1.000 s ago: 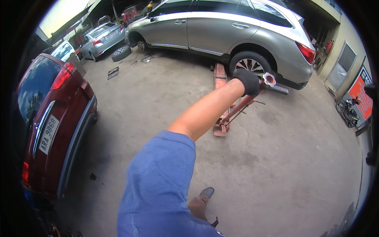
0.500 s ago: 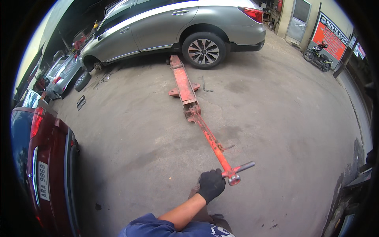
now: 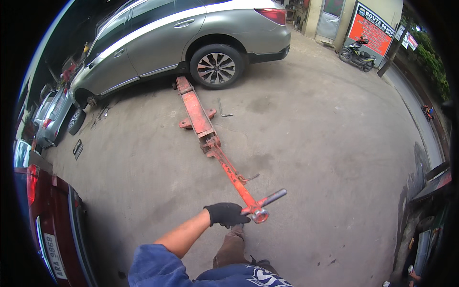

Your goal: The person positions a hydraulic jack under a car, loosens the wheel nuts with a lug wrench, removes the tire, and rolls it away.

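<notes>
My left hand (image 3: 225, 214), in a black glove, is closed around the left end of the crossbar on a red floor jack's handle (image 3: 239, 184). The bar's bare metal right end (image 3: 275, 196) sticks out free. From my hand the handle slants away to the jack's long, worn body (image 3: 197, 111), whose far end reaches under the side of a silver car (image 3: 158, 52), just ahead of its rear wheel (image 3: 216, 67). An L-shaped wrench (image 3: 224, 115) lies on the ground right of the jack. My right hand is out of view.
A maroon car (image 3: 52, 215) stands close on my left. Farther off lie a loose wheel (image 3: 76, 121) and a dark flat piece (image 3: 78, 149), near another parked car (image 3: 53, 119). A motor scooter (image 3: 356, 56) stands by a red sign (image 3: 372, 36) at the far right.
My view has turned right, so the cars and jack sit farther left. My left hand remains on the crossbar, its wrist now more level, with the forearm coming in farther left.
</notes>
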### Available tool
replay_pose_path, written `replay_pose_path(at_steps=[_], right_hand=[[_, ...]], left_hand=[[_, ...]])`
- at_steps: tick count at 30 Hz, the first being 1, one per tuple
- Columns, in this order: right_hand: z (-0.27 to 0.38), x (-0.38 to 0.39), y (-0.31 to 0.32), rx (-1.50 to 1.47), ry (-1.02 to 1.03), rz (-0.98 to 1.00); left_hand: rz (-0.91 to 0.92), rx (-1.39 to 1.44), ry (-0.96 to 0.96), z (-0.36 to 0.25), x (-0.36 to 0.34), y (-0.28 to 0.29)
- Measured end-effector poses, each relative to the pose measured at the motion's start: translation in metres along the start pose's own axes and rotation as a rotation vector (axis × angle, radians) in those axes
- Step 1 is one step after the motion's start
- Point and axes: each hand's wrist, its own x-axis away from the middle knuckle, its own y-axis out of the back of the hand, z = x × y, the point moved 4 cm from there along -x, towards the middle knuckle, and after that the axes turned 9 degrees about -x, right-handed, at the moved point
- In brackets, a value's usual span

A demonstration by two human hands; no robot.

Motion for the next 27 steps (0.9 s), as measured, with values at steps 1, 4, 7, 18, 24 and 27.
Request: replay_pose_path(at_steps=[1, 4, 7, 18, 24, 27], right_hand=[[0.012, -0.009, -0.006, -0.053, -0.047, -0.015], [0.051, -0.038, -0.025, -0.171, -0.029, 0.011], [0.069, -0.061, -0.032, -0.362, 0.010, -0.016], [-0.029, -0.031, -0.036, -0.164, 0.061, 0.107], [-0.046, -0.005, -0.018, -0.016, -0.113, 0.204], [-0.041, -0.022, -0.015, 0.153, -0.023, 0.238]], left_hand=[[-0.150, 0.043, 0.069, 0.010, 0.041, 0.065], [-0.844, -0.562, 0.236, 0.022, 0.135, 0.252], [-1.372, -0.577, 0.502, 0.027, 0.182, 0.372], [-1.628, -0.659, 0.565, -0.010, 0.129, 0.189], [-0.723, -0.048, 0.236, -0.032, -0.107, -0.200], [-0.159, 0.118, 0.188, 0.001, -0.226, -0.308]])
